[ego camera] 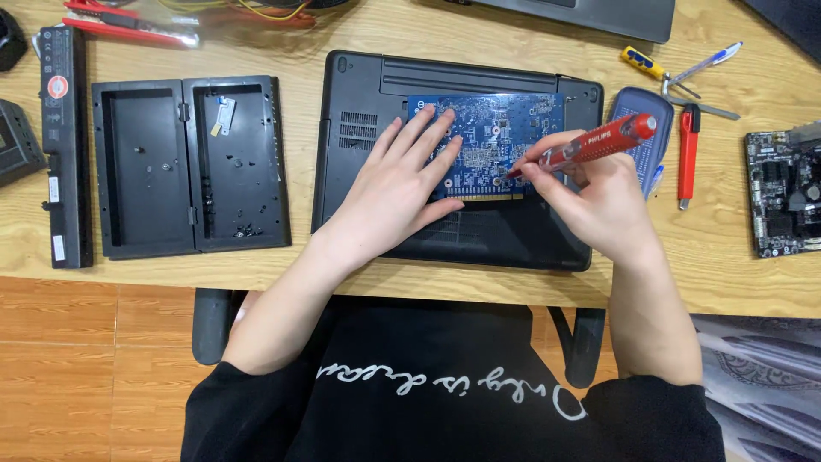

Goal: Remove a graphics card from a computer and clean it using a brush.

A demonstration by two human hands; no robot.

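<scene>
Black hinged case (190,167) open on wooden desk (727,257); long black battery (64,145) left; red-handled tool (688,154), small circuit board (782,192) right.

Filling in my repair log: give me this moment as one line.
left hand: flat on blue circuit board | right hand: holds red screwdriver, tip on board | board lies on black laptop

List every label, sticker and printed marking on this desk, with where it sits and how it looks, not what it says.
Battery pack, far left: long black bar with a round red-and-white sticker and small white labels.
Screwdriver, in the right hand: red handle with white lettering.
Plastic cover, left of the laptop: small white tag inside.
Sweater, bottom: black, white script.
</scene>
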